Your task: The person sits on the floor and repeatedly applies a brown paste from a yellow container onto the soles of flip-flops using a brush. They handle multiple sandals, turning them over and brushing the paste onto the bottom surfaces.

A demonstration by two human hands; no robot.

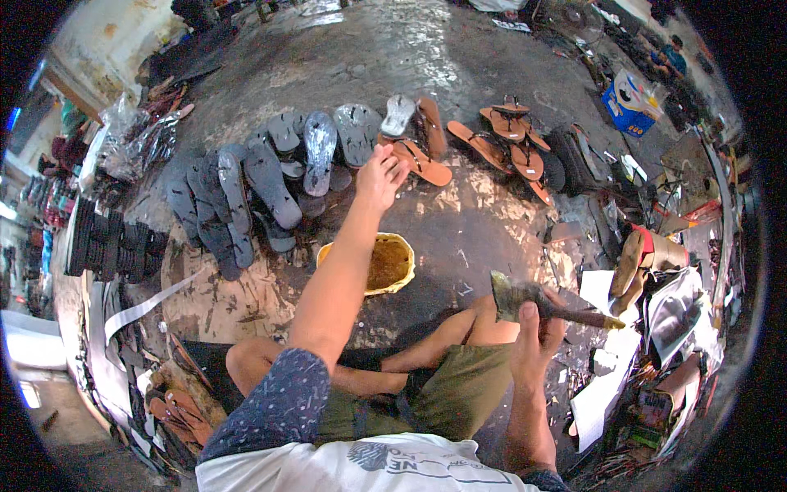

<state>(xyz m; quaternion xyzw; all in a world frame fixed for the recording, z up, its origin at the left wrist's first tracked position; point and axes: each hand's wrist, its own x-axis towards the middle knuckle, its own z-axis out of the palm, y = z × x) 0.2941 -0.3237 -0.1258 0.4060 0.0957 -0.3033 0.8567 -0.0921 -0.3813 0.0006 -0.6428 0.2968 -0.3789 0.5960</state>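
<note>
My left hand (380,179) is stretched far forward, its fingers apart and loosely bent, in front of a brown sandal (429,170). I see nothing held in it; whether a fingertip touches the sandal I cannot tell. Closed round a wide flat brush (566,310) is my right hand (537,332), over my right knee. The brush's broad, yellowish, crusted end points left and its handle points right. Below my left forearm stands a tub (412,264) with a pale yellow rim and brownish stuff inside, partly covered by the arm.
Several dark grey soles (270,184) lie in rows ahead and to the left. Brown sandals (525,156) are piled at the front right. A stack of black soles (111,243) stands far left. A blue box (627,115), a brown boot (631,266) and white sheets (607,394) lie right.
</note>
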